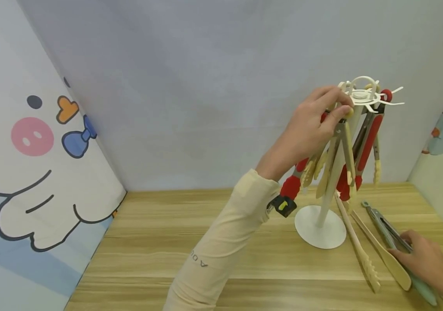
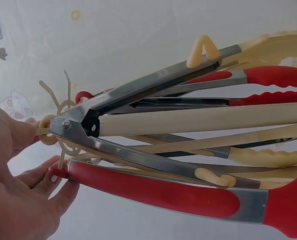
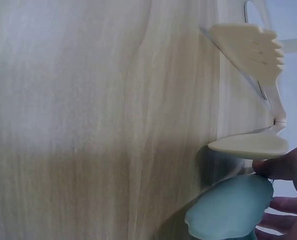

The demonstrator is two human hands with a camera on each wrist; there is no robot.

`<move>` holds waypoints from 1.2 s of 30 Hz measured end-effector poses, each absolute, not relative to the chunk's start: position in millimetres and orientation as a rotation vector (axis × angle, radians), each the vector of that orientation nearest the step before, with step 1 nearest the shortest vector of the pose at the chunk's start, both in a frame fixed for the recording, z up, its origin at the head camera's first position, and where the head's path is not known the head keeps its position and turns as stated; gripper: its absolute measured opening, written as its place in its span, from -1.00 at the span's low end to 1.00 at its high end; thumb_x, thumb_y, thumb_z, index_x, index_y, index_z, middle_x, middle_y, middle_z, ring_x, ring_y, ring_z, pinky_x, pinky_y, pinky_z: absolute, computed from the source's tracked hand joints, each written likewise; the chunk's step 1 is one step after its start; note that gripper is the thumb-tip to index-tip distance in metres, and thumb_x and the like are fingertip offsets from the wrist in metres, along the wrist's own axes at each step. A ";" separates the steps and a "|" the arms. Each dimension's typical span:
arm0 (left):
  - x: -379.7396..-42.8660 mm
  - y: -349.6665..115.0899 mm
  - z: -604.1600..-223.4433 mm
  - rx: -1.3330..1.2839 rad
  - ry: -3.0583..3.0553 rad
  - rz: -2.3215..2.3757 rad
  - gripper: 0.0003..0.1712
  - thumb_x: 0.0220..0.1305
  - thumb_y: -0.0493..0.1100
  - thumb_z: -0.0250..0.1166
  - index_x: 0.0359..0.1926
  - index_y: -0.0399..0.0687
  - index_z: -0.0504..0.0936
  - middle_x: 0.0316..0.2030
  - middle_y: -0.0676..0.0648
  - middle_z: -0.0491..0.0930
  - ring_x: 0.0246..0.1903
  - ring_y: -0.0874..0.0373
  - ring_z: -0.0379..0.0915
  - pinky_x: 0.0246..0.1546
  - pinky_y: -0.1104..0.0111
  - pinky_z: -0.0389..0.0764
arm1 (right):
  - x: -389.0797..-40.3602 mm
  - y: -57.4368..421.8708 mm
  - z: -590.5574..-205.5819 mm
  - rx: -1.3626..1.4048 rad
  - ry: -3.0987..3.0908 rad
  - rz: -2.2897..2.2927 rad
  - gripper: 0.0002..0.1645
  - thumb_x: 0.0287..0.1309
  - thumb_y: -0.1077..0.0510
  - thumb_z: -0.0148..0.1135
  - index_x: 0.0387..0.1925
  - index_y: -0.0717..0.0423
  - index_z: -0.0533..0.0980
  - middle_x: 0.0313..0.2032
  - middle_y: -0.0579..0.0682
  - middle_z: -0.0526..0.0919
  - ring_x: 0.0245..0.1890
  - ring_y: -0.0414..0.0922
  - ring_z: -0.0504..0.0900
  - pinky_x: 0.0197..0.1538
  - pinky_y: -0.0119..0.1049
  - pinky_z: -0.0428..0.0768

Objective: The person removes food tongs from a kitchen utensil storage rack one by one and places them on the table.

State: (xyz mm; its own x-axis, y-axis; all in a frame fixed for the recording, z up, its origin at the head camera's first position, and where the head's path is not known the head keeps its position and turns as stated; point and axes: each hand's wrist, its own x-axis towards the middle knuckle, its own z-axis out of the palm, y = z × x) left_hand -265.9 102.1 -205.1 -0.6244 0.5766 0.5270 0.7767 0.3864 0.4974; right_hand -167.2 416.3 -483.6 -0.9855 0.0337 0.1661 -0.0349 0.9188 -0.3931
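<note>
At the top of the white rack [image 1: 328, 198], my left hand [image 1: 314, 116] pinches the ring end of cream-tipped metal tongs [image 2: 153, 82] at one of the hooks. These tongs hang with their two arms spread below the hand. Right beside its fingers hang red-handled tongs [image 2: 153, 187], in the left wrist view. Low on the right side of the table, my right hand [image 1: 425, 259] grips teal tongs [image 1: 425, 293] across their arms. Their teal head [image 3: 231, 207] shows large in the right wrist view.
Several more red and cream utensils hang round the rack, including red tongs [image 1: 371, 138] on its right. A cream slotted turner [image 1: 367, 263] and a cream spoon [image 1: 396, 268] lie on the wood-grain table [image 1: 159, 242], between the rack's round base [image 1: 308, 229] and my right hand.
</note>
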 end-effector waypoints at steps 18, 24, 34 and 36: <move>-264.9 103.8 -204.6 -1.195 -2.379 -1.091 -0.80 0.45 -0.05 -0.03 -0.09 0.05 0.50 0.20 0.10 0.31 0.04 0.35 0.20 -0.05 0.61 0.23 | -164.7 415.1 -465.3 -0.084 -2.936 0.611 -0.39 0.04 0.10 0.33 -0.21 0.64 0.36 -0.34 0.58 0.50 -0.58 0.17 0.57 -0.54 -0.01 0.52; -265.2 103.1 -206.2 -1.185 -2.370 -1.113 -0.82 0.45 -0.07 -0.02 -0.11 0.05 0.51 0.19 0.10 0.31 0.01 0.33 0.21 -0.09 0.61 0.25 | -160.8 411.9 -457.3 -0.109 -2.904 0.658 -0.42 0.07 0.10 0.29 -0.16 0.59 0.36 -0.28 0.54 0.51 -0.42 0.30 0.56 -0.49 0.04 0.50; -264.3 103.8 -206.1 -1.170 -2.377 -1.139 -0.81 0.45 -0.06 -0.03 -0.12 0.06 0.50 0.20 0.12 0.30 -0.05 0.34 0.22 -0.14 0.61 0.27 | -164.2 414.3 -452.3 -0.166 -2.792 0.669 -0.48 0.09 0.17 0.30 -0.14 0.56 0.35 -0.27 0.54 0.50 -0.41 0.33 0.55 -0.49 0.05 0.50; -264.2 103.6 -206.2 -1.170 -2.374 -1.147 -0.81 0.45 -0.07 -0.03 -0.12 0.06 0.50 0.20 0.12 0.30 -0.06 0.34 0.22 -0.14 0.61 0.28 | -167.6 419.9 -458.4 -0.170 -2.748 0.644 -0.49 0.10 0.14 0.31 -0.14 0.51 0.37 -0.26 0.50 0.52 -0.45 0.24 0.56 -0.52 0.01 0.51</move>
State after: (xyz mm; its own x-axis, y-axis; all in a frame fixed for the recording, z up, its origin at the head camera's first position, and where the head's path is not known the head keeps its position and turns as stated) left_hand -264.2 103.6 -206.2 -0.6434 0.5557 0.5264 0.7578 0.3654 0.5405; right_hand -167.6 419.9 -458.4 -0.9440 0.1842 0.2739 0.0432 0.8916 -0.4507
